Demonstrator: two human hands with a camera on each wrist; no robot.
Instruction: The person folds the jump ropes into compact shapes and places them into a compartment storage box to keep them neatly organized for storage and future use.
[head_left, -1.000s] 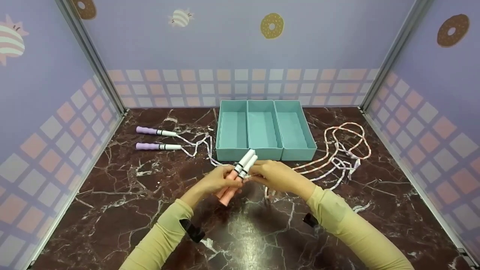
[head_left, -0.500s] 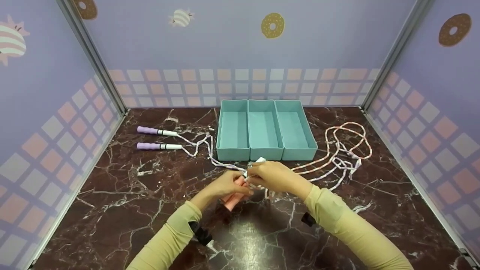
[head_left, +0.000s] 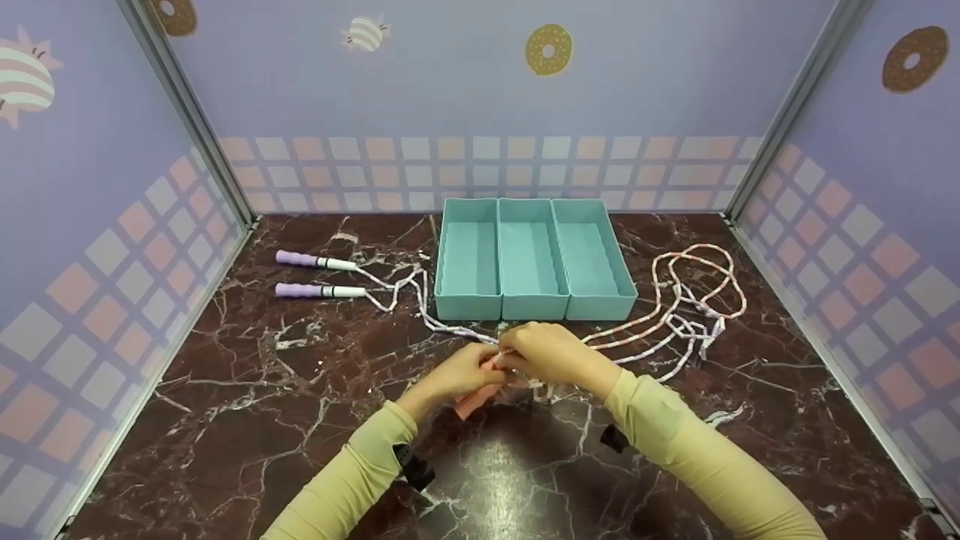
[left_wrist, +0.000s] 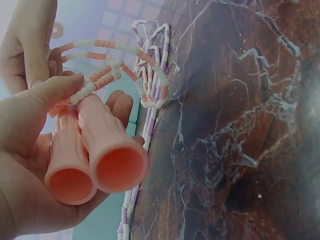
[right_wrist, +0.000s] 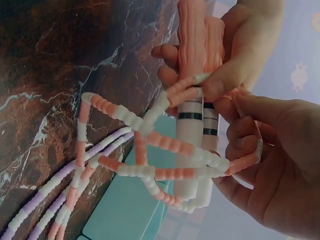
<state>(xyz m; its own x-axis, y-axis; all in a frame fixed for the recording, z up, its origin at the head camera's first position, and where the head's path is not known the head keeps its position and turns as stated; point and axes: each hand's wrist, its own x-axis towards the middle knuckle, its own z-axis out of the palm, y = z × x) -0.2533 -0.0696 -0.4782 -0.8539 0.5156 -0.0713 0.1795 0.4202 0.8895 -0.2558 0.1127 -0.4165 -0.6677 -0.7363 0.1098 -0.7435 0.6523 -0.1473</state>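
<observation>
Two peach-and-white jump rope handles (right_wrist: 191, 45) lie side by side in my left hand (head_left: 456, 373), with their hollow ends toward the left wrist camera. The left thumb presses strands of the peach-and-white beaded rope (right_wrist: 172, 145) against the handles. Close beside it, my right hand (head_left: 551, 352) pinches part of this rope in bent fingers (right_wrist: 242, 127). Loops of rope hang around the white handle ends in the right wrist view. In the head view the right hand hides those ends. Peach rope also runs right across the table, ending in a loop (head_left: 701, 247).
A teal box (head_left: 534, 307) with three compartments stands behind the hands. At left lie two purple-and-white jump rope handles (head_left: 300, 290); their beaded rope (head_left: 450, 328) passes in front of the box. It bunches up (head_left: 694, 326) at right beside the peach rope. Patterned walls enclose the table.
My left hand has moved right with the handles, closer to the right hand. The right hand has come over the white handle ends, which are now hidden in the head view.
</observation>
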